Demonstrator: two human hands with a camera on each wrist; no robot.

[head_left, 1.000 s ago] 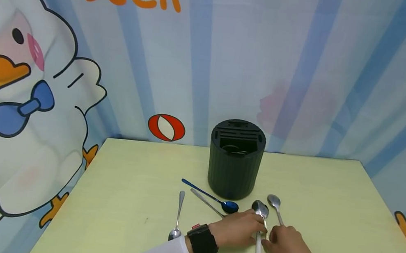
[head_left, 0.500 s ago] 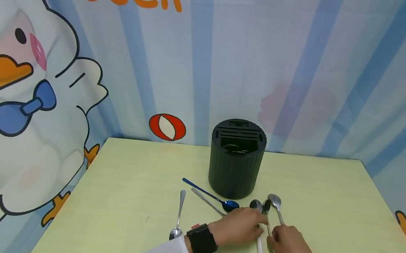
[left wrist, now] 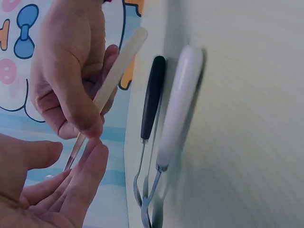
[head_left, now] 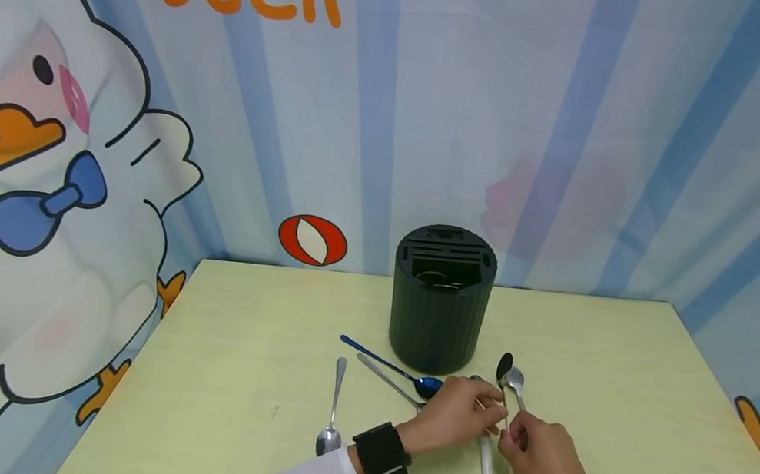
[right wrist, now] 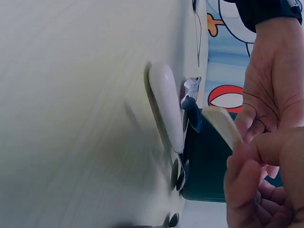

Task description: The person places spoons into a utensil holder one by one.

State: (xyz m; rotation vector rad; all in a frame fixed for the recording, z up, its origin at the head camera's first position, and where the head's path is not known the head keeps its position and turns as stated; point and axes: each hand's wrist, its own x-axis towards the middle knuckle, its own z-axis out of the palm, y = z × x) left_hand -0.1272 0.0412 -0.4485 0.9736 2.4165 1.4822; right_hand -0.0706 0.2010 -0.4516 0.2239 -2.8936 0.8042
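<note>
Right hand [head_left: 546, 457] pinches a pale-handled spoon [left wrist: 116, 71]; left hand [head_left: 452, 421] beside it, fingers loosely extended.

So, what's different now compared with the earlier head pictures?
The pale-handled spoon has moved: its dark bowl is higher in the head view, nearer the right-hand silver spoon's bowl. The right hand now pinches its handle, off the table. The left hand has shifted slightly right. The green holder and blue spoon stayed put.
</note>
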